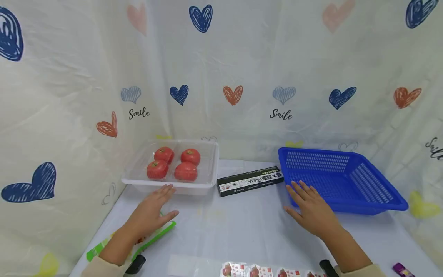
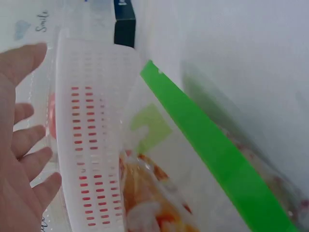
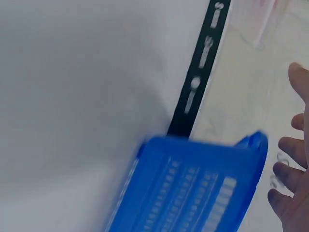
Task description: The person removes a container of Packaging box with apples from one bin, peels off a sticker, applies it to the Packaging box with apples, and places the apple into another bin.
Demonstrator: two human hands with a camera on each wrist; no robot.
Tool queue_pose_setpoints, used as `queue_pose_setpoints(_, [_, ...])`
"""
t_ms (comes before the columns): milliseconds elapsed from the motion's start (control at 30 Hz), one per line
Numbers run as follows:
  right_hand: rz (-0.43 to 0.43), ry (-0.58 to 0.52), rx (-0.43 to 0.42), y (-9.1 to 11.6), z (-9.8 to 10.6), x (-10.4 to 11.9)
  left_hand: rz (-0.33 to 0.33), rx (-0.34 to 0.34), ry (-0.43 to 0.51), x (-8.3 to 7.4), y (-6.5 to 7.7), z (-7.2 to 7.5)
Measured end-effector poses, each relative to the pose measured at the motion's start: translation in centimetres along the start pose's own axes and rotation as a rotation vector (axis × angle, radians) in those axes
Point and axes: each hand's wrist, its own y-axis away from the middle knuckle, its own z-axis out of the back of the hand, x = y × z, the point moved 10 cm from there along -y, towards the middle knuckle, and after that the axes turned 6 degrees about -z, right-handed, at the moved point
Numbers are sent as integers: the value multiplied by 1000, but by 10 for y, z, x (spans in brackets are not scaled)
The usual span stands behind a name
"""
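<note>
My left hand (image 1: pixel 151 211) is spread over the near side of a white plastic basket (image 1: pixel 204 188), fingertips close to its front rim. Inside the basket sit several red tomatoes (image 1: pixel 157 169). Below that hand lies a plastic food bag (image 2: pixel 154 179) with a bright green edge, partly hidden by my forearm in the head view. My right hand (image 1: pixel 313 211), fingers straight and spread, overlaps the near left corner of a blue perforated basket (image 1: pixel 346 206) in the head view. Neither hand holds anything.
Between the two baskets lies a long black and white box (image 1: pixel 250 181) marked PASTA, its right end at the blue basket. A clear strip of stickers (image 1: pixel 261 270) is at the near edge. Near right is a small purple object (image 1: pixel 402 270). Behind hangs a heart-printed curtain (image 1: pixel 249 57).
</note>
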Motion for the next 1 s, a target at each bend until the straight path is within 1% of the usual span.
queue_pose_setpoints(100, [-12, -57, 30, -25, -7, 13, 118, -38, 141, 10, -3, 1])
queue_pose_setpoints(167, [-21, -111, 42, -40, -11, 22, 200, -64, 287, 15, -3, 0])
queue_pose_setpoints(267, [-24, -178, 67, -61, -18, 35, 342, -90, 558, 24, -1, -7])
queue_pose_setpoints(367, [-24, -224, 108, -84, -25, 48, 486, -116, 873, 30, 1, -15])
queue_pose_setpoints(400, [-24, -236, 126, -92, -27, 52, 530, -126, 960, 32, 1, -17])
queue_pose_setpoints(467, [-36, -273, 168, -109, -32, 58, 601, -146, 1131, 33, 0, -19])
queue_pose_setpoints(500, [-48, -298, 192, -117, -35, 61, 624, -151, 1207, 33, -1, -20])
queue_pose_setpoints(533, [-57, -327, 215, -124, -38, 63, 645, -155, 1275, 33, -2, -22])
queue_pose_setpoints(600, [-87, -380, 253, -138, -46, 66, 665, -157, 1393, 32, -5, -25])
queue_pose_setpoints(667, [-114, -429, 276, -151, -54, 69, 666, -162, 1516, 31, -8, -27])
queue_pose_setpoints(800, [-141, -512, 287, -173, -67, 82, 663, -191, 1711, 33, -11, -29])
queue_pose_setpoints(867, [-142, -545, 294, -183, -73, 91, 666, -205, 1768, 35, -11, -28])
queue_pose_setpoints(900, [-142, -558, 297, -188, -75, 95, 667, -213, 1781, 36, -11, -27])
queue_pose_setpoints(1000, [-163, -597, 303, -203, -81, 105, 670, -225, 1786, 40, -13, -25])
